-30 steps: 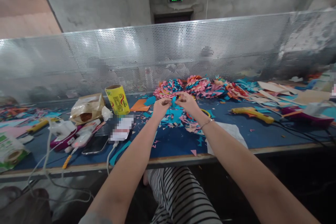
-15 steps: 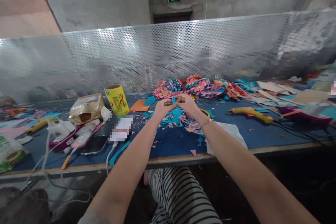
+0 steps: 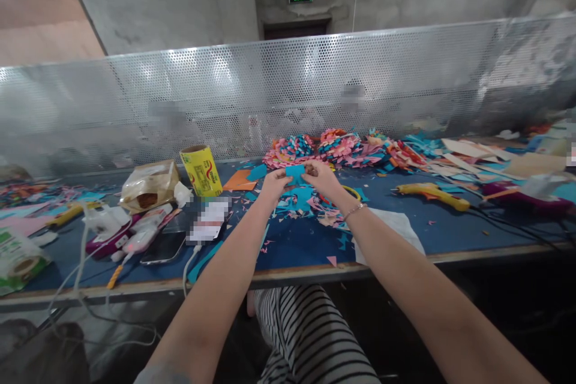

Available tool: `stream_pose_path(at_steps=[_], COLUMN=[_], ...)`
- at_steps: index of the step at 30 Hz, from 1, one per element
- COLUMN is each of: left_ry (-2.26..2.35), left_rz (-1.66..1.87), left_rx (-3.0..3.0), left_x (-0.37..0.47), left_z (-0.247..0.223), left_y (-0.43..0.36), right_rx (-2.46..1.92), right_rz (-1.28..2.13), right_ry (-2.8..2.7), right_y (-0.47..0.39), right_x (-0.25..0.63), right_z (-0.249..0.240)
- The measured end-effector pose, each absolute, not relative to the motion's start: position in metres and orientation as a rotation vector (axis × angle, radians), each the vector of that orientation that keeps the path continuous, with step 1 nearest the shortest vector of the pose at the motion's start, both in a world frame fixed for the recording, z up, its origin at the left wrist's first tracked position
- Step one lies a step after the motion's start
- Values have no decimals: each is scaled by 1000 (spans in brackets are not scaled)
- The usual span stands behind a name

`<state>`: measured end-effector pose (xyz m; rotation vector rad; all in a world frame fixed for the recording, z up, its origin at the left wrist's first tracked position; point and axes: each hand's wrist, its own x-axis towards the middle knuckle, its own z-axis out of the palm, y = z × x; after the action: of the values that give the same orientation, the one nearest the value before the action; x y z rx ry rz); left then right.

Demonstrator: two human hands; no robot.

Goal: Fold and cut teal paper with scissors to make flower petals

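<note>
A small piece of blue paper [image 3: 296, 175] is stretched between my two hands, above the table. My left hand [image 3: 275, 183] pinches its left edge. At the right edge, the fingers of my right hand [image 3: 320, 176] are closed on the same piece. Below lie blue paper scraps [image 3: 300, 199] and small pink cuttings [image 3: 330, 214]. Behind my hands sits a heap of pink, blue and orange paper pieces [image 3: 294, 149]. An orange paper sheet [image 3: 240, 180] rests to the left of my left hand.
On the left stand a yellow printed tube [image 3: 201, 171] and a brown bag [image 3: 148, 185], with a phone [image 3: 162, 248] and white cables before them. A yellow glue gun [image 3: 432, 195] and a white sheet [image 3: 391, 231] lie right. A perforated metal screen [image 3: 288, 84] closes off the back.
The blue paper, mostly hidden between my fingers before, now shows as a wider flat piece. My hands have moved slightly apart.
</note>
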<state>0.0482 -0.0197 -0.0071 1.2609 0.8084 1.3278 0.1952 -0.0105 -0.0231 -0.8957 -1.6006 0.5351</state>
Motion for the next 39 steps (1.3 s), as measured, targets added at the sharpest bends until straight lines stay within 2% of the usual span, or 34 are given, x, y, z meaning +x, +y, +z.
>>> stream_pose_path(at_steps=[22,39], left_ry=[783,828], left_rz=[1327,1391], left_rx=[1149,1369], left_x=[47,50], left_z=[-5,-9], left_y=[-21,-17], right_rx=[-788,-863], right_rz=[1006,1056], right_ry=[-1314,-1328], right_y=[-14,-20], right_x=[194,191], right_z=[-20,-19])
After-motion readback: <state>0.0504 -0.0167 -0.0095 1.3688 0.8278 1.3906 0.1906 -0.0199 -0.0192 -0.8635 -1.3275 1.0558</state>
